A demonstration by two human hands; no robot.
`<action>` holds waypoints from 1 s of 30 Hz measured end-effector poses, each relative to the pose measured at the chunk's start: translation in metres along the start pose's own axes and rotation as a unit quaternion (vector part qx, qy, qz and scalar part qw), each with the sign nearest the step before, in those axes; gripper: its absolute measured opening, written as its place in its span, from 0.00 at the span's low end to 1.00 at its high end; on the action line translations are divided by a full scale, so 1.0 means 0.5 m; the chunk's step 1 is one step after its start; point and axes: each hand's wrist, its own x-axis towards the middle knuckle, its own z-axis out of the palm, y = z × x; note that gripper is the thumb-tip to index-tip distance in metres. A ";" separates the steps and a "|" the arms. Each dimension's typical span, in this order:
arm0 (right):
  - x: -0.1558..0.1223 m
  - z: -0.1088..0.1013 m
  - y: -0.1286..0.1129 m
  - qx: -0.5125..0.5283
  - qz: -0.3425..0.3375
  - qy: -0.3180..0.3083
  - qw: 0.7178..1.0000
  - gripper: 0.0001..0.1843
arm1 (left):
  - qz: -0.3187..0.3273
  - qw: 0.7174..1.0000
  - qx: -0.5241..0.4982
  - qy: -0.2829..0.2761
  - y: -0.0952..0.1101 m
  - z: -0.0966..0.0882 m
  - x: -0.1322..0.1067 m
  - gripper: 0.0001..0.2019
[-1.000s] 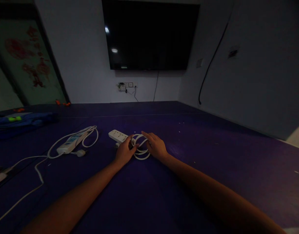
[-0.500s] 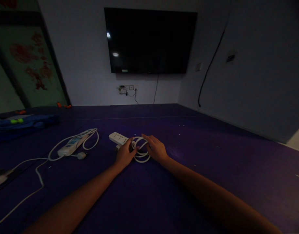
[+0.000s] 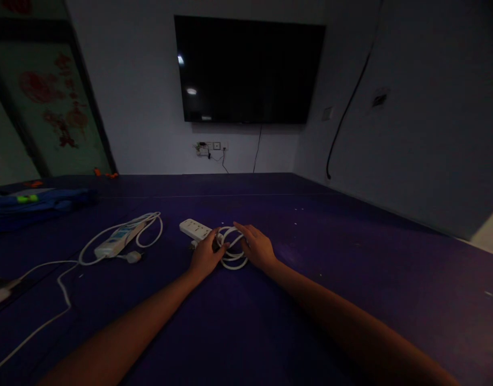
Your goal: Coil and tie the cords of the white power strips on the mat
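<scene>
A white power strip (image 3: 195,229) lies on the purple surface, its near end partly covered by my left hand (image 3: 207,253). Its white cord (image 3: 233,264) is wound in several loose loops between my two hands. The fingers and thumb of my left hand close round the left side of the loops, by the end of the strip. My right hand (image 3: 257,246) curls over the right side of the coil, fingertips on the cord. Part of a plug shows just left of my left hand, mostly hidden.
To the left lies another power strip (image 3: 119,239) with its looped cord and a plug (image 3: 133,257). A third white cord (image 3: 63,289) runs along the left edge. Blue cloth (image 3: 61,203) lies farther back. A television (image 3: 250,69) hangs on the wall.
The view has tilted very slightly. Both hands stay on the coiled cord in nearly the same place.
</scene>
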 end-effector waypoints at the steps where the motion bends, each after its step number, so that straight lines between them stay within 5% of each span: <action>1: 0.000 -0.001 0.000 0.000 0.001 0.000 1.000 0.27 | 0.000 1.000 0.000 -0.001 0.001 0.000 0.000 0.24; 30: 0.002 -0.004 -0.004 -0.012 0.020 -0.016 1.000 0.25 | -0.006 1.000 0.000 -0.005 0.007 -0.004 -0.001 0.24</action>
